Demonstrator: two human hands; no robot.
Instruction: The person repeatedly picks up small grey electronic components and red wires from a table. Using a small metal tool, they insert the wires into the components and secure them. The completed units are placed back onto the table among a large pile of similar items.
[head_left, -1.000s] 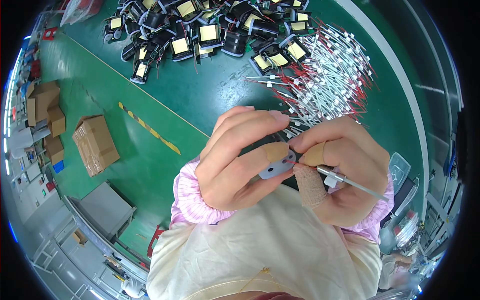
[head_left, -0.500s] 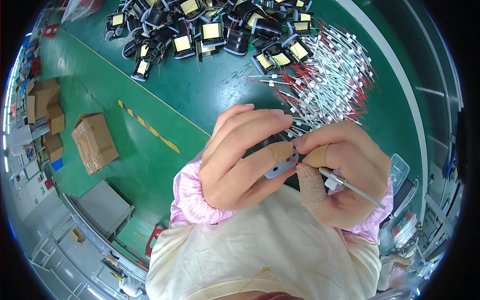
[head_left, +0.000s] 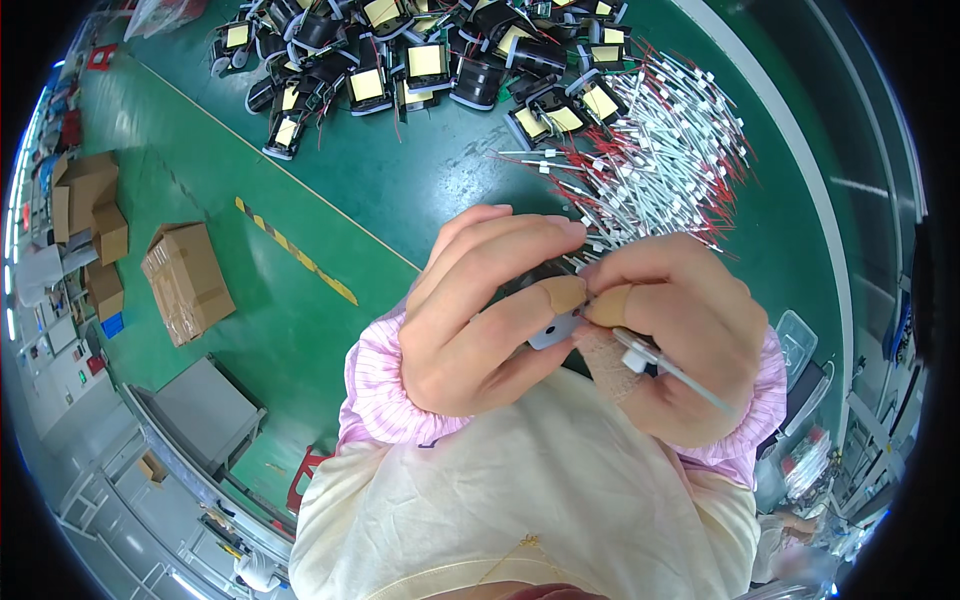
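Note:
My left hand (head_left: 470,320) is closed round a small black part with a light-grey end piece (head_left: 553,332) that has dark holes in it. Most of that part is hidden behind my fingers. Against the grey end, my right hand (head_left: 700,325) pinches with thumb and forefinger; a short white cable (head_left: 692,382) with a small white connector lies across its palm side. The cable's tip is hidden between the fingers, close to the holes. Tan finger covers sit on fingers of both hands, and a bandage-like wrap (head_left: 606,362) is on my right thumb.
Beyond my hands, a heap of white cables with red wire ends (head_left: 665,150) lies on the green table. Black housings with yellow pads (head_left: 427,62) are piled at the far side. Left, on the floor, stand a cardboard box (head_left: 187,285) and a grey cart (head_left: 208,405).
My right hand has shifted slightly left, closer to the grey end. The red wire end seen there before is now hidden, and the cable has moved left with the hand.

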